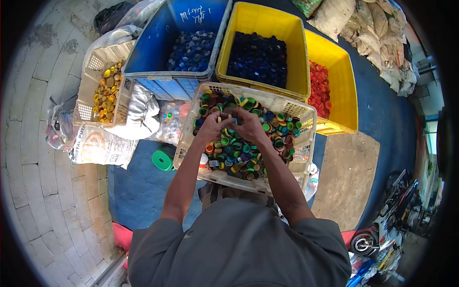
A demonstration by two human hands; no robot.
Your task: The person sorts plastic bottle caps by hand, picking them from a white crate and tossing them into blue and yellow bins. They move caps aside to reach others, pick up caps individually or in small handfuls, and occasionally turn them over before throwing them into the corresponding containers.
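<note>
A white plastic crate (303, 138) in front of me holds a pile of mixed bottle caps (234, 150), many of them green, with brown, yellow and blue ones. Over the left part of the pile is my left hand (213, 128), its fingers curled near a yellowish cap. Close beside it, my right hand (248, 125) bends its fingers inward toward the left one. The fingertips of both hands are blurred, and what they hold cannot be made out for certain.
Beyond the crate stand a blue bin (167, 79) of blue caps, a yellow bin (260, 16) of dark blue caps and another yellow bin (339, 62) of red caps. A crate (86, 95) of yellow caps is at left. Sacks (334, 16) lie back right; a motorcycle (377, 234) stands lower right.
</note>
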